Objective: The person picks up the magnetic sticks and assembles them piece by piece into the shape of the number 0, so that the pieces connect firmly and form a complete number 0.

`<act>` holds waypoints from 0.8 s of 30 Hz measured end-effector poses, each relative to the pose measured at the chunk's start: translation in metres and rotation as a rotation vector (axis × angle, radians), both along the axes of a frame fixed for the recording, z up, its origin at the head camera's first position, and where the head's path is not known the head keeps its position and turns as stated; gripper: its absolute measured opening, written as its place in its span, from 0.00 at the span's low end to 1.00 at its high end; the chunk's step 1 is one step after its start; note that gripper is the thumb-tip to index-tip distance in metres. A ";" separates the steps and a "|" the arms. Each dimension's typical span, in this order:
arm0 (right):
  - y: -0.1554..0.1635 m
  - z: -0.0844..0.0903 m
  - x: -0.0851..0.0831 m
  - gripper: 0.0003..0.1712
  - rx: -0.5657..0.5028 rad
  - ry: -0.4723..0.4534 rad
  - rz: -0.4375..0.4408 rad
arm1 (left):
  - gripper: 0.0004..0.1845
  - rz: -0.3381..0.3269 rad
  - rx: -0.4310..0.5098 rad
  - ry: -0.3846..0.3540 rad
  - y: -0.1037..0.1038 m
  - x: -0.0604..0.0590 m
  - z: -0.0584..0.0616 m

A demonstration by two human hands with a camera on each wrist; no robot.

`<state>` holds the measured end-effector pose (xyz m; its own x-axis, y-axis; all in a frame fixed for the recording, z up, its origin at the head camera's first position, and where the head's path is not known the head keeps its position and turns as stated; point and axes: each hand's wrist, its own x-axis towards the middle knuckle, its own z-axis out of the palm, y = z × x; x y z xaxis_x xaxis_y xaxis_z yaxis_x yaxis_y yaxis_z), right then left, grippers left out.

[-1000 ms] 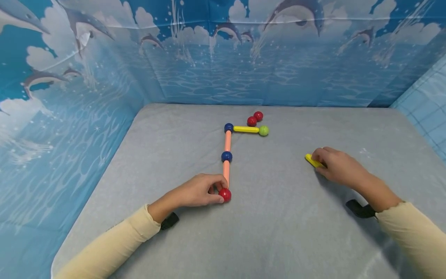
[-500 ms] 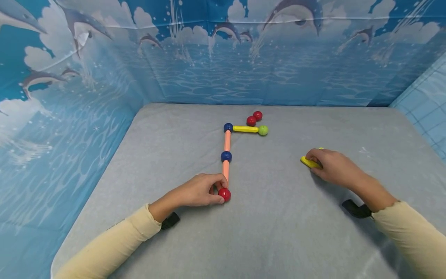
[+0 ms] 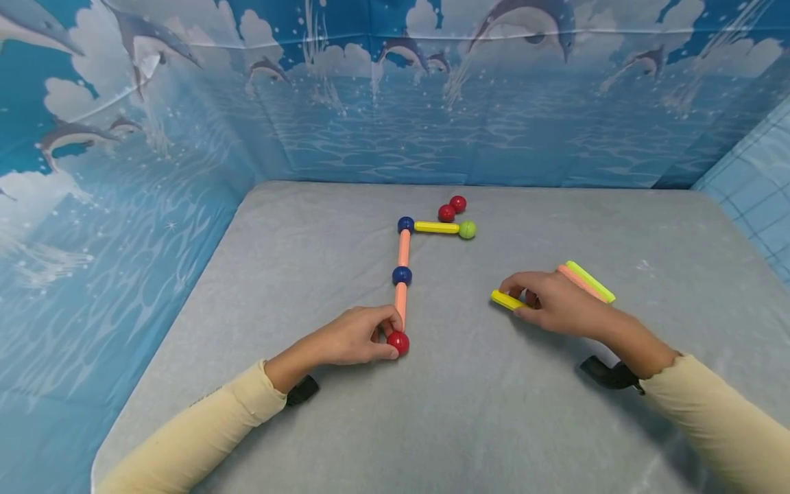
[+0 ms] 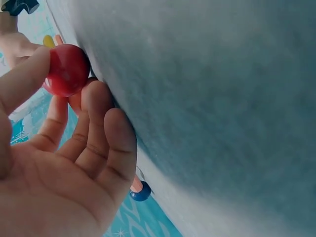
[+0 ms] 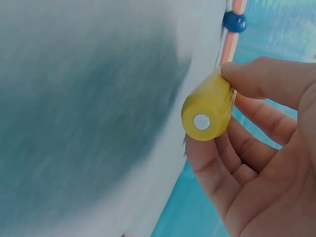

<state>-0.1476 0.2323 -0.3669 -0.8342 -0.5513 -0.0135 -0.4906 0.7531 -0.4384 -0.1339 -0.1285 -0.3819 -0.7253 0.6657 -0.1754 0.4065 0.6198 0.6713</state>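
Observation:
My left hand [image 3: 354, 337] pinches a glossy red ball [image 3: 398, 342] between thumb and fingers, at the near end of a line of pieces. From that ball an orange stick [image 3: 400, 302] runs to a blue ball [image 3: 402, 275], then a second orange stick [image 3: 404, 248] to another blue ball [image 3: 405, 224]. A yellow stick [image 3: 436, 227] branches right from there to a green ball [image 3: 467, 229]. My right hand [image 3: 558, 302] pinches a loose yellow stick [image 5: 210, 108]; the right wrist view shows a round silvery spot in its end.
Two loose red balls [image 3: 452, 208] lie behind the branching yellow stick. Beyond my right hand, a yellow-green stick [image 3: 590, 281] and an orange stick [image 3: 579, 280] lie side by side on the grey cloth [image 3: 457, 412]. A blue dolphin-print curtain [image 3: 395, 123] borders the back and left.
My right hand has moved left with the yellow stick, uncovering the yellow-green and orange sticks behind it. My left hand stays at the red ball.

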 end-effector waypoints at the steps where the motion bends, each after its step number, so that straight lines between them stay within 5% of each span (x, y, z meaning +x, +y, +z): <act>1: -0.003 0.000 0.001 0.20 -0.004 -0.007 0.011 | 0.13 -0.001 0.002 0.004 0.000 0.000 0.000; 24: -0.058 -0.006 0.013 0.19 -0.068 -0.169 0.207 | 0.13 -0.019 0.013 -0.033 0.000 -0.003 0.000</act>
